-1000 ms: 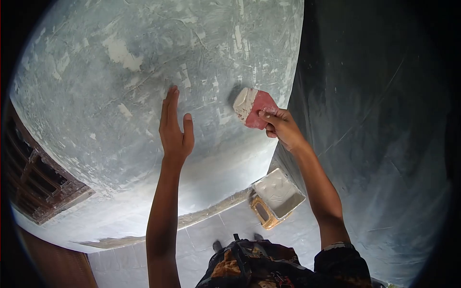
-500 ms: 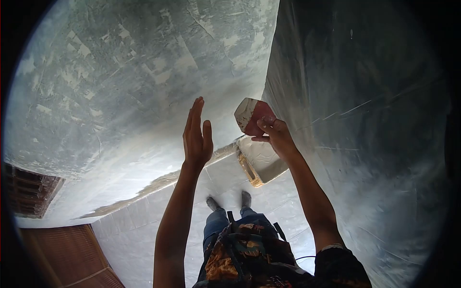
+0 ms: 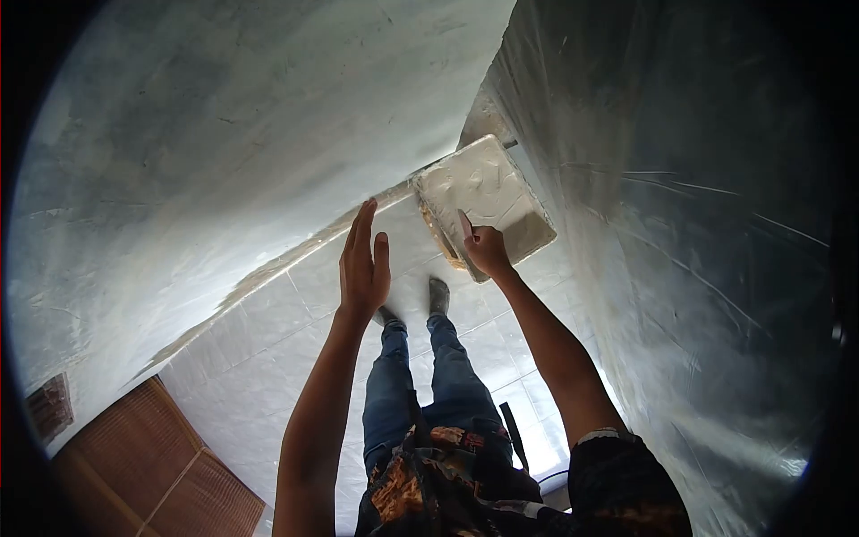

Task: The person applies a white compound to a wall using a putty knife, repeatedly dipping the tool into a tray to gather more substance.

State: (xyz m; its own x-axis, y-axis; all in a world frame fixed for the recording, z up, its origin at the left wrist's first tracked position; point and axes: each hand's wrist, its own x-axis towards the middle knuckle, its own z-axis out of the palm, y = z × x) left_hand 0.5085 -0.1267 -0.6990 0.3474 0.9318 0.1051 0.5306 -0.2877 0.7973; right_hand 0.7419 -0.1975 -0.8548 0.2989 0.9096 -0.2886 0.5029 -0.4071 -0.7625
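My right hand (image 3: 488, 251) is closed on a putty scraper (image 3: 464, 225), which shows only edge-on as a thin blade above the fingers. It hovers over a white tray (image 3: 526, 190) full of putty that stands on the floor in the corner between two walls. My left hand (image 3: 362, 264) is held flat with its fingers together and holds nothing; it hangs in the air, off the plastered grey wall (image 3: 224, 134) to its left.
A dark, streaked wall (image 3: 680, 224) runs along the right side. Below lie a white tiled floor (image 3: 295, 304) and my own legs in jeans (image 3: 420, 376). A brown slatted panel (image 3: 179, 483) is at the lower left.
My view has tilted down from the wall to the floor. My right hand has brought the scraper off the wall and down to the tray. My left hand has come off the wall.
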